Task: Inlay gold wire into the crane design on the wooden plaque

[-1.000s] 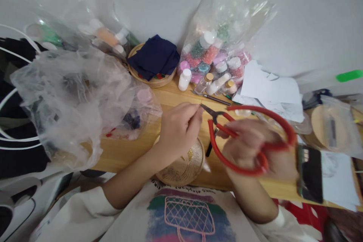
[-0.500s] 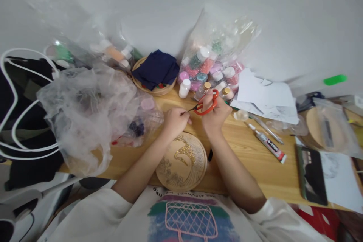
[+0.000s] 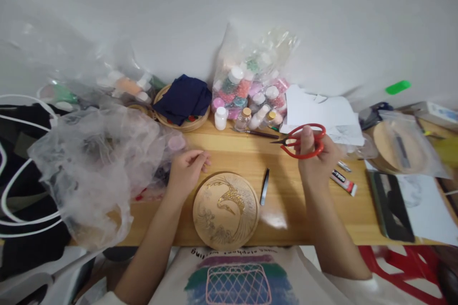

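In the head view, the two hands have drawn apart since half a second ago, when the scissor tips were at the left fingers; the bare right hand (image 3: 317, 162) has swung outward with the red-handled, dark-bladed scissors (image 3: 291, 143). Its fingers are clamped on the red loops, the slim blades pointing left above the pale wooden table (image 3: 286, 171). The bare left hand (image 3: 188, 171) is beside the crumpled translucent plastic bag (image 3: 100, 167), its thumb and fingertips together; whether they pinch anything fine, I cannot tell. Between the forearms, near the table's front edge, lies the round tan disc with a gold-and-dark-line bird (image 3: 226, 210), touched by neither hand. Just right of it lies a slim black-and-silver tool (image 3: 265, 187). Beyond, a dark slender stick (image 3: 263, 134) lies before small cork-topped glass bottles (image 3: 245, 120), and a white-and-black tube with a red end (image 3: 344, 182) rests near the right wrist.
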### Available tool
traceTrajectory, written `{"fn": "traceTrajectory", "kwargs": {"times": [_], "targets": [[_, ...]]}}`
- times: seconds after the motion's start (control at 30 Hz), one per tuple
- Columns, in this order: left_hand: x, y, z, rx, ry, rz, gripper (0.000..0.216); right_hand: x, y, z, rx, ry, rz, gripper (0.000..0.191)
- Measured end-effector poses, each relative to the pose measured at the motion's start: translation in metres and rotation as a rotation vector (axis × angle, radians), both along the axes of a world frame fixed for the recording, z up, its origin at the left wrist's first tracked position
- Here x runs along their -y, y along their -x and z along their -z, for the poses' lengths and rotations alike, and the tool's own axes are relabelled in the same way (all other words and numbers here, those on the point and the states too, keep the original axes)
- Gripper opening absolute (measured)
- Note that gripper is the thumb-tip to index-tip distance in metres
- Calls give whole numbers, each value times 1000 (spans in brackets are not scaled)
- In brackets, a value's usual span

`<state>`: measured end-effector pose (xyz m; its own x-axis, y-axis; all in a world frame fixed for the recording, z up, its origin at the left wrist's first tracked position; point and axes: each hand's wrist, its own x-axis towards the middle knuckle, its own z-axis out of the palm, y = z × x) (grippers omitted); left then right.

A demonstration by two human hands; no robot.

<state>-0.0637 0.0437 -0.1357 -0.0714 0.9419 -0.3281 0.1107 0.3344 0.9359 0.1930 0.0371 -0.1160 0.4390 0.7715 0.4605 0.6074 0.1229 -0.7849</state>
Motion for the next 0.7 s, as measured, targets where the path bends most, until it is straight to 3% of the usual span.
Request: {"fn": "traceTrajectory", "kwargs": {"times": [0.13, 0.27, 0.43, 0.7], "targets": [[11, -12, -6, 68, -1, 60, 25, 28, -35, -7, 646, 8, -316, 21], [21, -29, -18, 242, -41, 161, 20, 59, -48, -8, 1039, 73, -495, 19], [35, -47, -32, 410, -98, 254, 21, 83, -55, 4, 1122, 130, -667, 33], [51, -65, -41, 513, -189, 360, 17, 88, -61, 19, 1063, 273, -777, 30]]}}
